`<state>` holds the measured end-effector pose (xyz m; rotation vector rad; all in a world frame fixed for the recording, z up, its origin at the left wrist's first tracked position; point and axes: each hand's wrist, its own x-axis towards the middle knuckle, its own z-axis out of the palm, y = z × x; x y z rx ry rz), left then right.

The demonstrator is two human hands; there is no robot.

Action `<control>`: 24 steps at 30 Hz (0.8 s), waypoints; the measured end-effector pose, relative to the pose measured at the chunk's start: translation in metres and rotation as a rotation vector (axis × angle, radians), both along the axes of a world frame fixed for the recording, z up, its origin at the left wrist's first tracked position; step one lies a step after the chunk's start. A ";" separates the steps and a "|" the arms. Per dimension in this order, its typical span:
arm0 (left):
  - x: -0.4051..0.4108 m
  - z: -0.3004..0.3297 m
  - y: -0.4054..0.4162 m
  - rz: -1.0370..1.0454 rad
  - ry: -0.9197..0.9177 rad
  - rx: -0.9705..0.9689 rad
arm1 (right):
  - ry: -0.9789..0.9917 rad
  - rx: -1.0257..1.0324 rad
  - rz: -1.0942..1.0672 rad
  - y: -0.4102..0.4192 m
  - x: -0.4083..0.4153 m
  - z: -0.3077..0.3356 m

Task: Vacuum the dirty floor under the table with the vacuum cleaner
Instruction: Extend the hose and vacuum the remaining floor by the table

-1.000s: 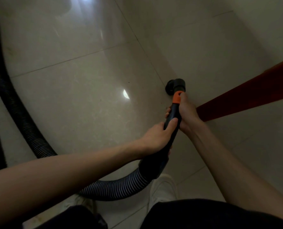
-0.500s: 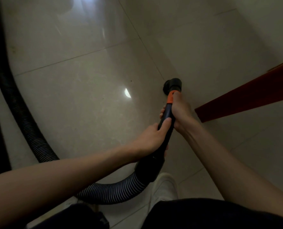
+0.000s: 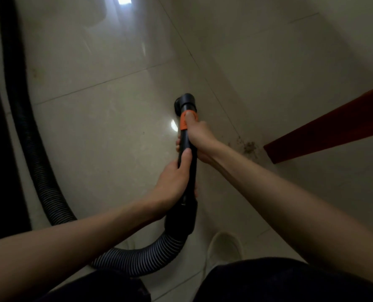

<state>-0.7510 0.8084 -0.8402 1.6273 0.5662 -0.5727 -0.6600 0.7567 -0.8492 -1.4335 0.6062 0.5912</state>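
The left hand and right hand are both gripping the vacuum wand, fingers curled around it. Dirt is lying on the floor beside the red desk leg.

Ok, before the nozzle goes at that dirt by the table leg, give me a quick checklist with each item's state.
1. Left hand grips the wand: ok.
2. Right hand grips the wand near the orange collar: ok.
3. Dirt in sight, on the tile beside the table leg: ok.
4. Nozzle over the dirt: not ok, it sits to the left of it.
5. Hose free of kinks: ok in the visible part, which curves smoothly behind the wand.
6. Nozzle mouth touching the floor: cannot tell from this angle.
7. Shoe clear of the dirt: ok.
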 end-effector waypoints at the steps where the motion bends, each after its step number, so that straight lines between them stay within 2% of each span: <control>1: -0.002 0.000 0.003 0.006 0.003 0.007 | 0.004 0.019 0.011 0.004 -0.001 0.000; 6: -0.014 0.001 0.004 0.004 0.024 -0.047 | 0.014 0.051 0.002 0.001 -0.016 -0.005; 10: -0.014 0.003 -0.003 -0.086 0.018 -0.033 | 0.038 0.072 -0.108 -0.021 -0.024 -0.004; 16: -0.012 0.005 -0.006 -0.314 0.022 -0.043 | 0.166 0.412 -0.402 -0.065 -0.026 -0.006; 18: -0.013 0.006 -0.002 -0.359 0.042 -0.065 | 0.198 0.466 -0.499 -0.068 -0.027 -0.009; 24: -0.014 0.010 0.008 -0.443 0.094 -0.142 | 0.090 0.217 -0.591 -0.065 -0.036 -0.013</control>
